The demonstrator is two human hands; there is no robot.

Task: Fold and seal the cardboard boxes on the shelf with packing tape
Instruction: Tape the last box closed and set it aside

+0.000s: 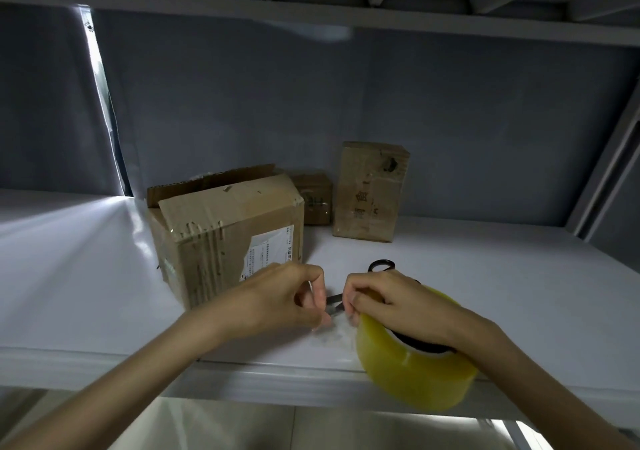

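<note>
A large yellowish roll of packing tape (412,366) is held over the front edge of the white shelf (86,269). My right hand (391,300) grips its top, fingers curled over the rim. My left hand (287,297) pinches at the tape's free end just left of the roll. A big cardboard box (221,228) with one raised back flap and a shipping label stands behind my left hand. Behind my hands lie black-handled scissors (381,265), partly hidden.
A tall sealed carton (369,191) and a small carton (313,198) stand at the back of the shelf against the grey wall. An upper shelf (311,10) runs overhead. A metal upright (602,179) slants at the right.
</note>
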